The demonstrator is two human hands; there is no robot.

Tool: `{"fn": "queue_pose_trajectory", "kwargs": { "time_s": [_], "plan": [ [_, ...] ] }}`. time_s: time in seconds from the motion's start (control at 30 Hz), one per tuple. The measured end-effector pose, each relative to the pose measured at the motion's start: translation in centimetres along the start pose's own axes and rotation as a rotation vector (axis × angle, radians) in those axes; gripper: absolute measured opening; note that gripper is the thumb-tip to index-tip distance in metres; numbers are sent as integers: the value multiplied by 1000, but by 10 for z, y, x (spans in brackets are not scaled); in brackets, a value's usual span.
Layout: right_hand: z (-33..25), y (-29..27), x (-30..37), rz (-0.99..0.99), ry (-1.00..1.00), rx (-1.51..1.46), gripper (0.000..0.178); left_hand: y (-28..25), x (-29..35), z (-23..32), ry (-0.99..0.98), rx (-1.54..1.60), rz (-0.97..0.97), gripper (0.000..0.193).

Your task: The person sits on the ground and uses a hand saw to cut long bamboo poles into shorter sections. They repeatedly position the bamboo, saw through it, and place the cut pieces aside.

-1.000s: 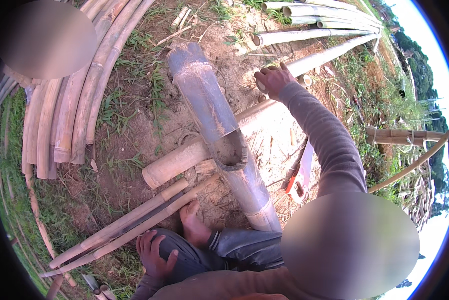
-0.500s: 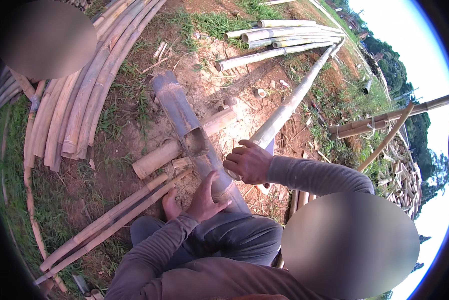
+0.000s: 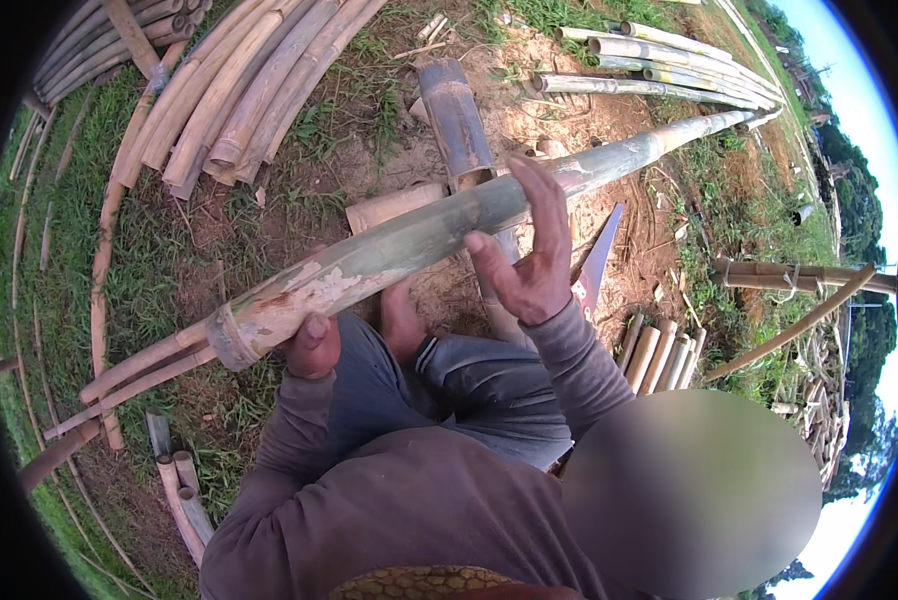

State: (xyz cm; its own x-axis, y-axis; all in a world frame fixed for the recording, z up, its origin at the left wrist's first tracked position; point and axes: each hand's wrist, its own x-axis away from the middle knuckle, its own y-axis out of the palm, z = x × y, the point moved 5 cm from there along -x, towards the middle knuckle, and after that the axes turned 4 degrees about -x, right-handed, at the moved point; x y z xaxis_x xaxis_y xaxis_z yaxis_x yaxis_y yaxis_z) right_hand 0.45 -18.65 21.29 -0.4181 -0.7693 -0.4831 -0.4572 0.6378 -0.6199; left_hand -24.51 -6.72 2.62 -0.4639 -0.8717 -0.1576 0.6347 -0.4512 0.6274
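Note:
A long, thick greenish bamboo pole [image 3: 399, 240] with pale peeling patches lies across in front of me, from the lower left to the far right. My left hand [image 3: 312, 345] grips it close to its ringed near end, thumb on the near side and most fingers hidden beneath. Against the pole's middle rests my right hand [image 3: 534, 245], thumb and fingers stretched apart, not wrapped round it. Under the pole, a darker bamboo piece [image 3: 454, 115] lies across a shorter bamboo length [image 3: 394, 205]. A saw [image 3: 599, 258] stands beside my right wrist, its handle partly hidden.
Long bamboo poles [image 3: 244, 95] are piled at the upper left, with another stack [image 3: 669, 65] at the far right. Short cut lengths [image 3: 659, 358] lie right of my knee. Two thin poles [image 3: 159, 365] extend beyond the held pole's end. A lashed bamboo rail [image 3: 809, 277] stands at right.
The thick pole has been drawn toward the left across my lap. My left hand has taken hold near its end, while my right hand has loosened from its grip to spread against it.

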Motion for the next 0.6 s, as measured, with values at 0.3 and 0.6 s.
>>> {"fn": "queue_pose_trajectory", "kwargs": {
  "time_s": [0.3, 0.6],
  "plan": [
    [254, 8, 43, 678, 1023, -1568, 121, -227, 75, 245, 346, 52, 546, 72],
    [174, 234, -3, 289, 1293, -1490, 77, -349, 28, 347, 159, -216, 1294, 118]
  ]
}}
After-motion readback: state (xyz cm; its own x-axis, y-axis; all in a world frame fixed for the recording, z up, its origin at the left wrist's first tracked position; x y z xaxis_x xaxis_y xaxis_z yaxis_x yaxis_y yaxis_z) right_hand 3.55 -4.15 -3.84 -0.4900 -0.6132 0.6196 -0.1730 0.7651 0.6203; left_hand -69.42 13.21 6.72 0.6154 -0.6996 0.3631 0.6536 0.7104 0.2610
